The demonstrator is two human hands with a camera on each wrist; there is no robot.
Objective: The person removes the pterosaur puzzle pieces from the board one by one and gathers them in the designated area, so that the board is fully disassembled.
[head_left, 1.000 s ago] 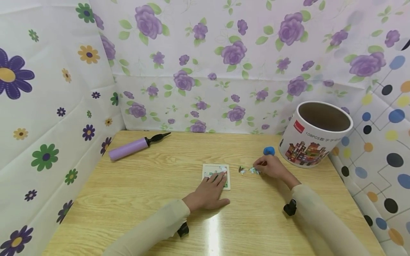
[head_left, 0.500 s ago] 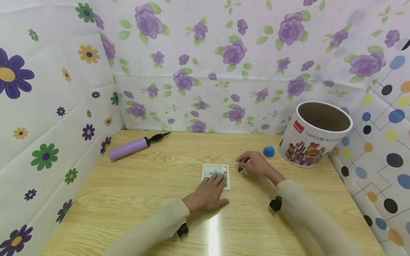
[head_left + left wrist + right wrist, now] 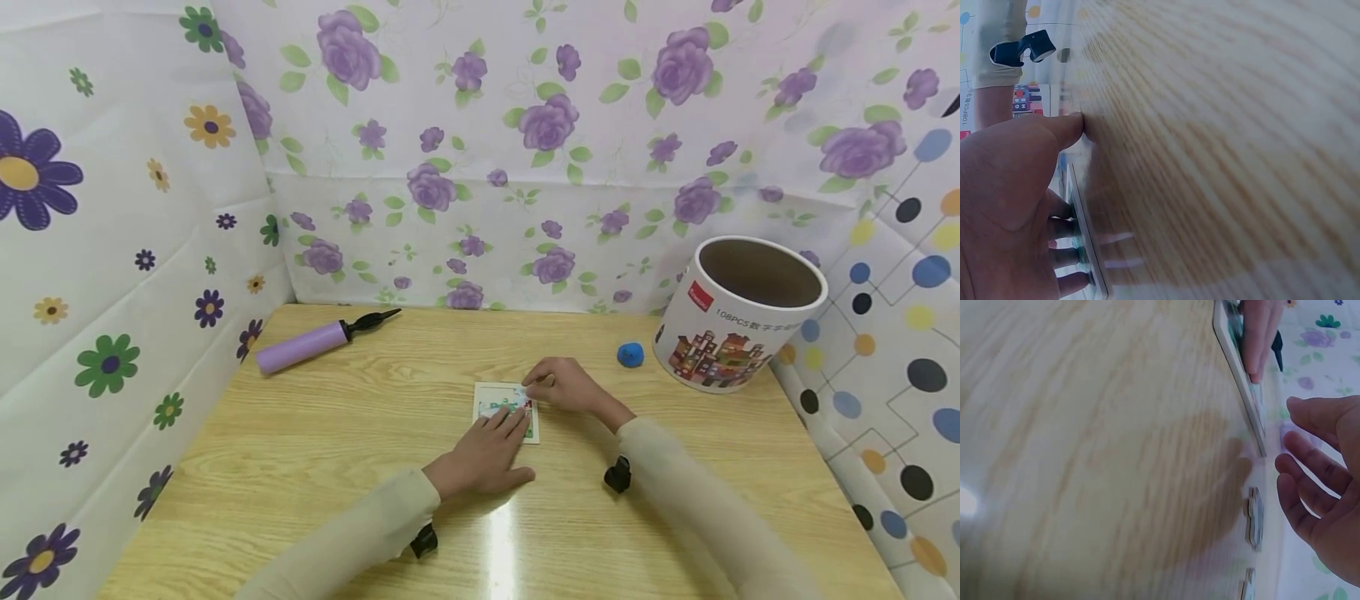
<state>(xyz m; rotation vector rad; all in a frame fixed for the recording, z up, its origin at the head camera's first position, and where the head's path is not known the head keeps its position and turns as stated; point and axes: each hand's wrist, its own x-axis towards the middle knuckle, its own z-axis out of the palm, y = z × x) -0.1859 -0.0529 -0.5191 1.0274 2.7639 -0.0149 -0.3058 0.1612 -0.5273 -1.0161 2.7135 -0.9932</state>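
A small square jigsaw puzzle board with a pale frame lies on the table at centre. My left hand rests on its lower part with fingers laid straight across it, hiding much of the picture. My right hand is over the board's upper right corner, thumb and forefinger together. A pale blue jigsaw piece shows at these fingertips, mostly covered. In the right wrist view, the thumb hides the pinch, and the other fingers are loosely curled. Two loose jigsaw pieces lie on the wood below the right hand.
Behind the right hand sits a small blue object. A large white bucket stands at the back right. A purple hand pump with a black nozzle lies at the back left. Patterned cloths enclose the table.
My right hand has travelled left from the loose pieces to the board's upper right corner. The small blue object is now fully uncovered. My left hand has stayed on the board.
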